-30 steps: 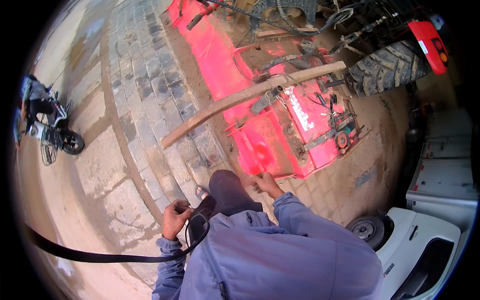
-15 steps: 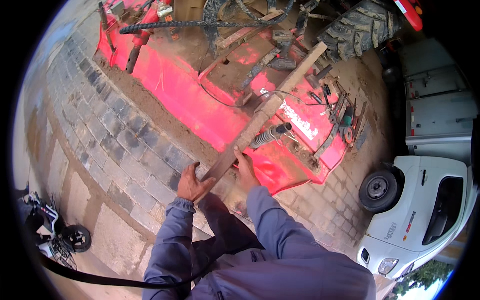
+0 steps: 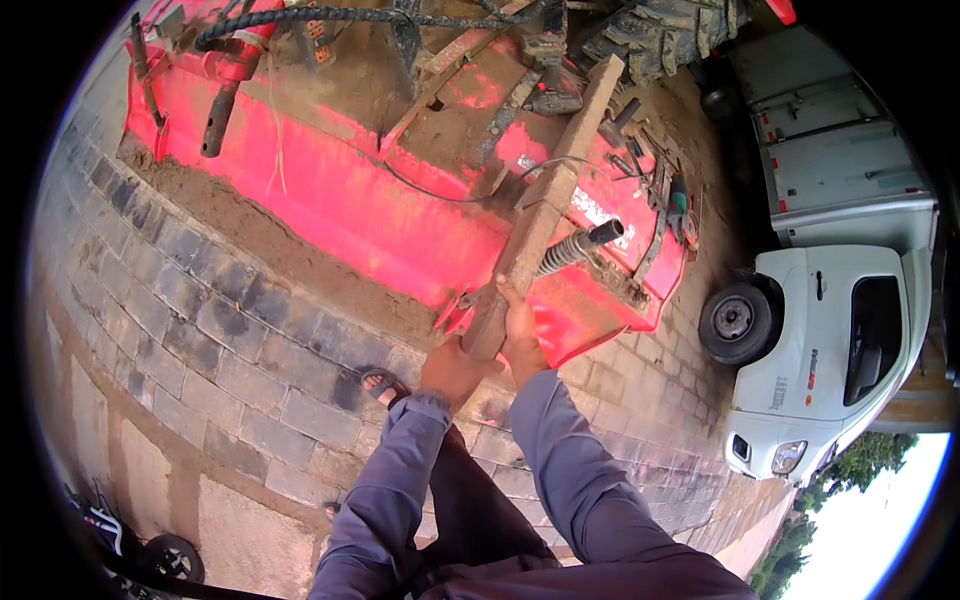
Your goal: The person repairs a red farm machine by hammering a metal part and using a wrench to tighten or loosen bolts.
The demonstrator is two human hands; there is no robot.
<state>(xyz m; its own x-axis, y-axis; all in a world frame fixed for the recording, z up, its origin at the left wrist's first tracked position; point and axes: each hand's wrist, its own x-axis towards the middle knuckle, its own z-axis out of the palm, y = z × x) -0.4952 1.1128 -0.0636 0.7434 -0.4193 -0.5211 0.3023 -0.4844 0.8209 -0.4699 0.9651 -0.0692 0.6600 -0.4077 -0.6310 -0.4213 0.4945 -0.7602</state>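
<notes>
A long brown square beam [image 3: 525, 245], wood or rusty metal, slants from my hands away over the red machine housing [image 3: 400, 255]. My left hand [image 3: 458, 370] is closed around its near end, fingers partly hidden. Just beyond it, my right hand [image 3: 521, 328] grips the beam's right side with the thumb on top. A coil spring on a rod [image 3: 572, 250] stands close to the right of the beam. Beside the beam's far part lies a dark cordless power tool [image 3: 553, 100] on the housing.
An angle grinder [image 3: 682, 205] and small hand tools lie on the housing's right end. A muddy tractor tyre [image 3: 660, 40] and a black hose [image 3: 330, 16] are at the far side. A white truck [image 3: 820, 340] stands right, a two-wheeler [image 3: 165, 560] lower left, on brick paving [image 3: 260, 380].
The view has shifted. My left hand has moved up and right, closer to my right hand at the beam's near end. The beam points more steeply away from me.
</notes>
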